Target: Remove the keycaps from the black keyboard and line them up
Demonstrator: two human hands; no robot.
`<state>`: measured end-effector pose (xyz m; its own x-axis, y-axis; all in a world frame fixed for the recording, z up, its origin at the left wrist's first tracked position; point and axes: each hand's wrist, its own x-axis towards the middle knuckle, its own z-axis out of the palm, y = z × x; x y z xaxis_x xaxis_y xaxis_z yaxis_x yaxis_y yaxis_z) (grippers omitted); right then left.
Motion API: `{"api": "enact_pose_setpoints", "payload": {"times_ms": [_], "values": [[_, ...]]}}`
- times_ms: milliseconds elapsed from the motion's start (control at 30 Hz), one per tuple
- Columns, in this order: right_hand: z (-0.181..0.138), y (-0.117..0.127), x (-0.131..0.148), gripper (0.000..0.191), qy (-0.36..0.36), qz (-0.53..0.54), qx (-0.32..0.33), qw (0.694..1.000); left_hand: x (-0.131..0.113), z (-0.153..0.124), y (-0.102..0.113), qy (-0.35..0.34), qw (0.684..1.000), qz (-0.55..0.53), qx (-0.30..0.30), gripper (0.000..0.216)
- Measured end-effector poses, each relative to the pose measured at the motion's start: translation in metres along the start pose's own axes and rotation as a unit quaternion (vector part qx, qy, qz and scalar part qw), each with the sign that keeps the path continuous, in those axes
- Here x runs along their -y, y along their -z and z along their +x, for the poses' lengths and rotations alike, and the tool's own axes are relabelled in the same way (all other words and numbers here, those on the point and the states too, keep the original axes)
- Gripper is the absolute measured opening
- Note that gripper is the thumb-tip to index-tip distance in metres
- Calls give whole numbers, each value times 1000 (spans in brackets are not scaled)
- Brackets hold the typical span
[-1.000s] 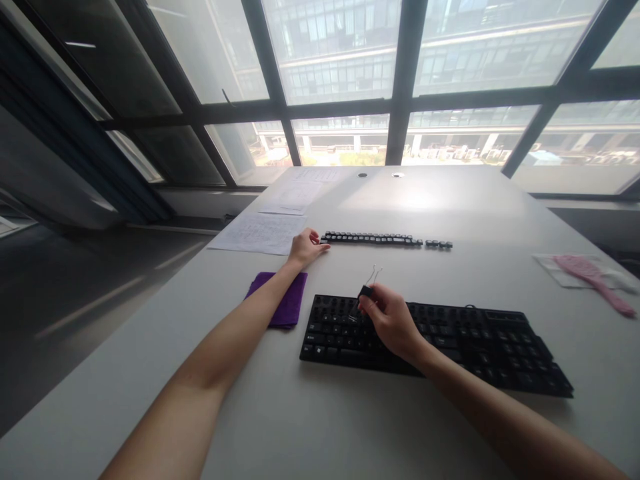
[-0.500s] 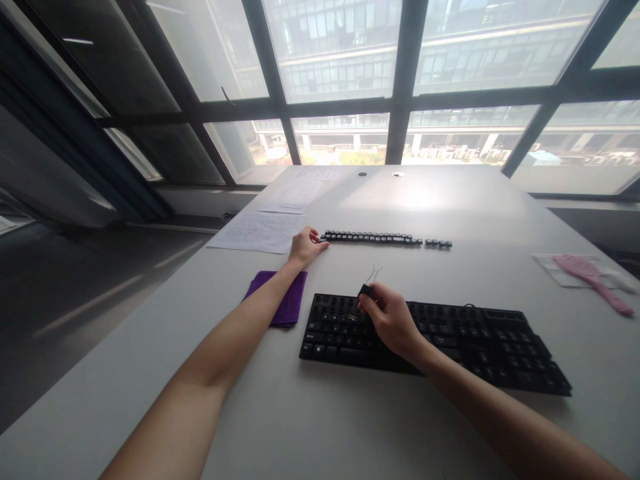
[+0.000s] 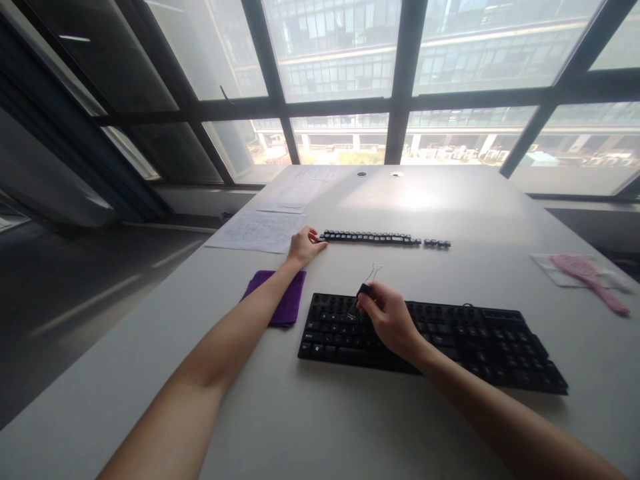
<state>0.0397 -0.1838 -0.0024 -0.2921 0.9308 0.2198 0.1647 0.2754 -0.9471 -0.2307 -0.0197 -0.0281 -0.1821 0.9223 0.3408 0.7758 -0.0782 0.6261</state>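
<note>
My left hand (image 3: 304,245) reaches to the left end of a row of loose black keycaps (image 3: 373,237), its thumb and fingers closed around the end keycap (image 3: 322,239). Over the left part of a black keyboard (image 3: 440,370), my right hand (image 3: 387,317) grips a keycap puller (image 3: 365,289) by its black middle. Two thin wire prongs of the puller point up and away, and wire also shows below the handle close to the keys. The keyboard's upper rows look bare of caps. My right hand and forearm hide some keys.
A folded purple cloth (image 3: 287,312) lies under my left forearm. Printed papers (image 3: 250,232) are at the table's left edge. On the right, a pink brush (image 3: 583,270) rests on a clear packet (image 3: 543,267). A short separate group of keycaps (image 3: 437,244) continues the row.
</note>
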Motion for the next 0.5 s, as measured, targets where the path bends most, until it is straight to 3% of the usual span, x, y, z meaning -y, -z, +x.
{"api": "enact_pose_setpoints", "payload": {"times_ms": [133, 267, 333, 500], "values": [[1, 0, -3, 18, 5, 4, -5, 1000, -5, 3, 7, 8, 1000, -5, 10, 45], [0, 1, -1, 18, 11, 22, -26, 999, -26, -8, 31, -8, 1000, -15, 7, 36], [0, 3, 4, 18, 19, 23, -32, 999, -44, -27, 48, -36, 999, -21, 19, 28], [0, -5, 20, 15, 52, -10, -9, 999, -82, -110, 84, -104, 986, -32, 130, 21]]}}
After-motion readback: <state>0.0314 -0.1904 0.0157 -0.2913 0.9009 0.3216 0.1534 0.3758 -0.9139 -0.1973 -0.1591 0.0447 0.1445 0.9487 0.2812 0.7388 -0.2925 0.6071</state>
